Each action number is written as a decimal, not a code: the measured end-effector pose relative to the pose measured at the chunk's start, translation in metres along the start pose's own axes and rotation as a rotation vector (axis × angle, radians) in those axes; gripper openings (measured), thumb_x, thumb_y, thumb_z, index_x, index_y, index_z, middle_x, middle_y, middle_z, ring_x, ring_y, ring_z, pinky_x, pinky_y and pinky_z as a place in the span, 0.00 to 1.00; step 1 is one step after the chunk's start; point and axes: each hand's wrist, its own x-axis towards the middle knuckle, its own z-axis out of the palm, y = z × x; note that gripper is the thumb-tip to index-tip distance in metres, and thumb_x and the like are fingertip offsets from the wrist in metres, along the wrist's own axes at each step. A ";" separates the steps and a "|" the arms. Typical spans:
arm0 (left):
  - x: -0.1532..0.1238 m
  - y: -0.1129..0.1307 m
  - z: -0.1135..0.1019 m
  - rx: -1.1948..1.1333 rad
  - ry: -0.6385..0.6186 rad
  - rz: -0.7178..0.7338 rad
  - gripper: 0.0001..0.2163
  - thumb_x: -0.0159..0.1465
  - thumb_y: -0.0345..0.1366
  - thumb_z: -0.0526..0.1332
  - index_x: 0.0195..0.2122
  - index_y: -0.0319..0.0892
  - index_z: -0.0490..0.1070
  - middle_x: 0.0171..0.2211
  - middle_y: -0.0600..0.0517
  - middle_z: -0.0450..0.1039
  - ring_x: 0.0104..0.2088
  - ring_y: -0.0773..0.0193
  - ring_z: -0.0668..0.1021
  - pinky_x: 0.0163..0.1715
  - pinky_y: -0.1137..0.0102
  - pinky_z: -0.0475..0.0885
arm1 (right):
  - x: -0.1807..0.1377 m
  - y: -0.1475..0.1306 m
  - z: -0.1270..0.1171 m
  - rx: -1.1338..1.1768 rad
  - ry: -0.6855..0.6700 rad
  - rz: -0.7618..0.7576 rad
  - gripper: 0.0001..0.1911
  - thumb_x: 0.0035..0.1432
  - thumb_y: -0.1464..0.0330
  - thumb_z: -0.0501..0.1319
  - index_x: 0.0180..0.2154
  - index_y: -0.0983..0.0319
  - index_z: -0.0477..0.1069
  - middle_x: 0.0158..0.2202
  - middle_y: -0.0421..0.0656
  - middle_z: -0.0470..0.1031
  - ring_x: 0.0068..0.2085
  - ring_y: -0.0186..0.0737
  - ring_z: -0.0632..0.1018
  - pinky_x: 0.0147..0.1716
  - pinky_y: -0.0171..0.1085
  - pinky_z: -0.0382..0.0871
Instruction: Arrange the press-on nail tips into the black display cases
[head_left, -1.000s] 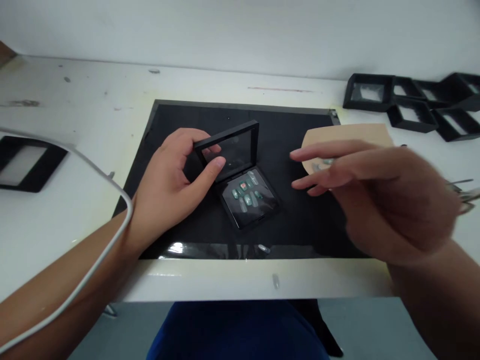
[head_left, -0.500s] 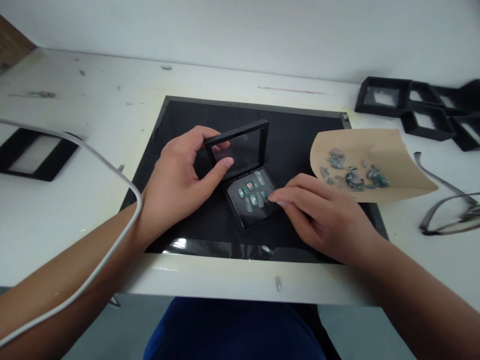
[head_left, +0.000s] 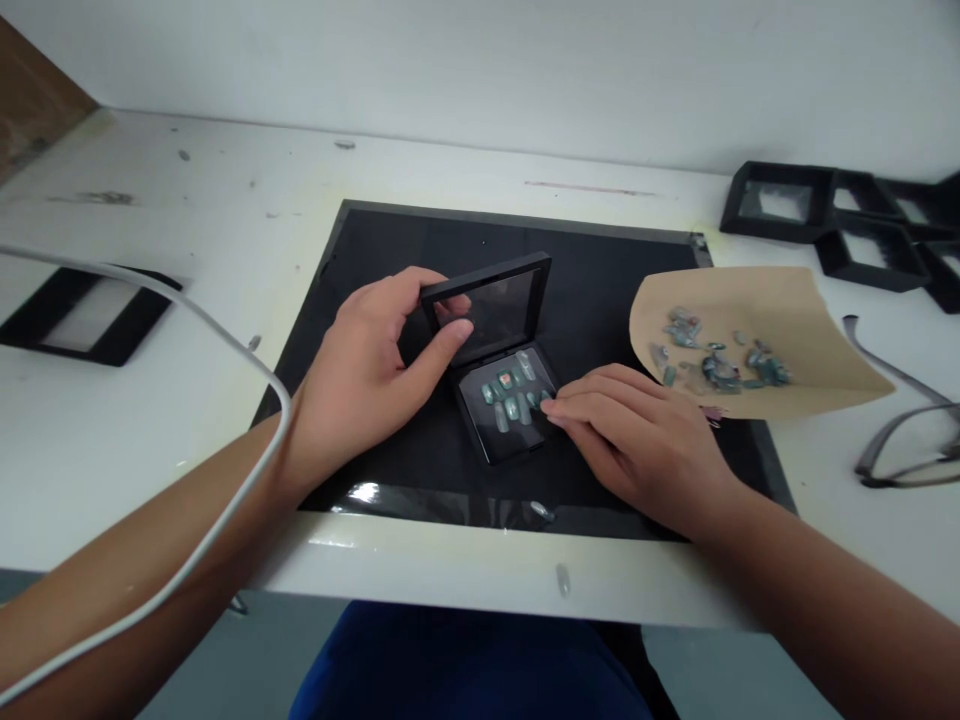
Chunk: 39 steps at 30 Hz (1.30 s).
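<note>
1. Black hinged case (head_left: 517, 442) open on the dark mat (head_left: 592, 265), between the two hands; lid (head_left: 487, 277) raised and leaning, base flat on the mat.
2. Left hand (head_left: 375, 360) grips the lid at its left side; thumb on the near face, fingers behind.
3. Base bears small nail-shaped pieces (head_left: 513, 408) in two slanting rows; long axes run mostly near-to-far, far ends tipped left; rows climb away towards the right.
4. Right hand (head_left: 641, 435) is nearer the rows; its fingertips (head_left: 553, 408) sit at the base's right edge, thumb and finger drawn narrow; a green piece (head_left: 545, 397) lies just at the tips, right end of the nearer row; cannot tell whether pinched or merely touched.
5. From those fingertips the rows lie leftward; neighbouring piece just beside.
6. Beyond the right hand, tan paper (head_left: 757, 290) with a heap of pieces (head_left: 721, 370); eyeglasses (head_left: 870, 462) farther right.
</note>
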 end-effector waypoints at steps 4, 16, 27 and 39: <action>0.001 0.001 -0.001 -0.023 -0.044 0.003 0.10 0.77 0.43 0.58 0.49 0.45 0.76 0.47 0.53 0.83 0.49 0.59 0.83 0.51 0.66 0.75 | 0.001 0.003 0.005 0.041 0.003 0.045 0.05 0.68 0.78 0.65 0.42 0.65 0.79 0.41 0.48 0.85 0.41 0.42 0.82 0.43 0.42 0.81; 0.001 -0.003 -0.002 -0.051 -0.055 -0.008 0.13 0.78 0.47 0.57 0.47 0.46 0.77 0.45 0.52 0.83 0.47 0.59 0.83 0.48 0.65 0.77 | 0.001 0.004 0.000 0.159 -0.040 0.182 0.05 0.69 0.73 0.66 0.42 0.61 0.83 0.44 0.47 0.86 0.43 0.43 0.85 0.44 0.44 0.84; 0.001 0.000 -0.007 0.050 -0.198 0.221 0.07 0.76 0.36 0.59 0.50 0.47 0.77 0.48 0.55 0.85 0.49 0.59 0.85 0.63 0.60 0.71 | 0.002 -0.011 -0.009 0.039 -0.015 0.231 0.29 0.70 0.65 0.67 0.69 0.59 0.64 0.41 0.44 0.82 0.38 0.42 0.82 0.37 0.40 0.79; -0.006 -0.001 -0.001 0.270 -0.408 0.650 0.34 0.69 0.70 0.56 0.57 0.47 0.80 0.57 0.47 0.83 0.54 0.52 0.84 0.67 0.57 0.66 | 0.004 -0.013 -0.006 0.133 0.108 0.150 0.02 0.66 0.70 0.72 0.41 0.59 0.82 0.24 0.36 0.79 0.25 0.33 0.76 0.27 0.36 0.72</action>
